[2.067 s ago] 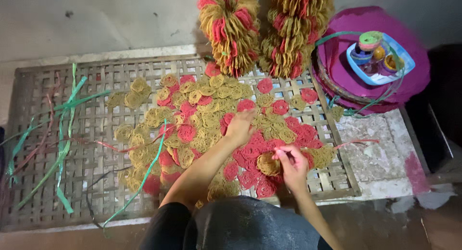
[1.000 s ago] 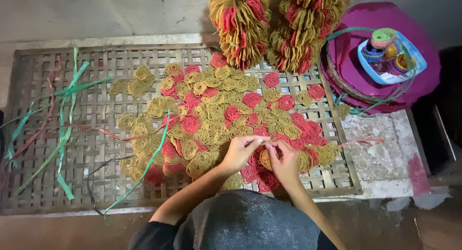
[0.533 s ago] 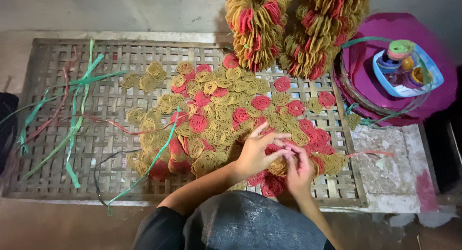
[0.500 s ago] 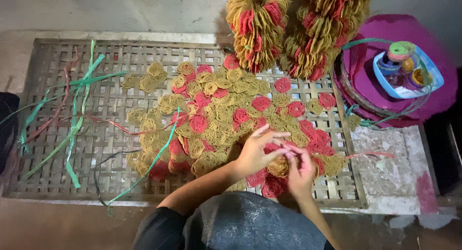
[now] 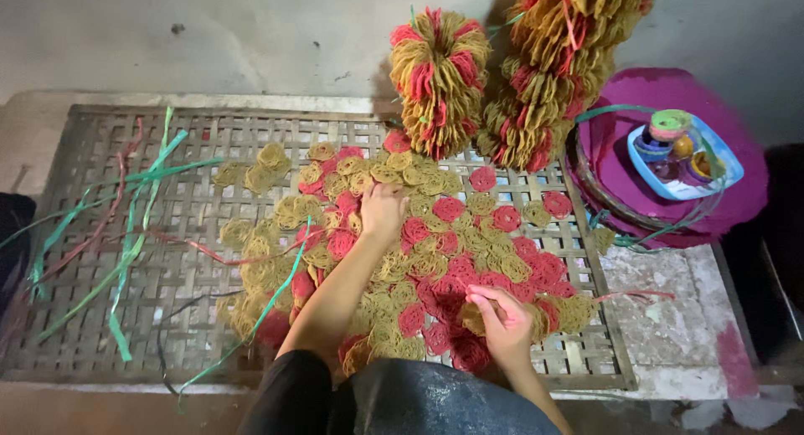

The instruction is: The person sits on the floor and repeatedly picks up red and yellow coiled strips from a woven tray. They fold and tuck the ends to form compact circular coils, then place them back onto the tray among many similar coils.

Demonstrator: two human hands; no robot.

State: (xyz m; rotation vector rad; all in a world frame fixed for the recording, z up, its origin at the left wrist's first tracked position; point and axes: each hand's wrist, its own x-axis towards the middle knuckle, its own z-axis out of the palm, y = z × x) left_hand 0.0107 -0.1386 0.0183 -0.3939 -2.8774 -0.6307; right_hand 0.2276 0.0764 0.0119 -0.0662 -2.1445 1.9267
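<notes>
Woven bamboo tray (image 5: 126, 318): spread of yellow and red noodle coils (image 5: 435, 259) at centre. Left hand (image 5: 383, 211), fingers down, pressed open on coils at 12 o'clock. Right hand (image 5: 502, 322), at 5 o'clock, pinching a yellow coil (image 5: 474, 316). Tied coil bundles (image 5: 440, 83) beyond.

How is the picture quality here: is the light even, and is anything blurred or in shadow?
Head view: dim, warm light, brightest on the woven mat and the coiled rounds; corners and the right edge fall into dark shadow; left hand and right hand are fairly sharp; the pink basin looks slightly soft; no glare.
</notes>
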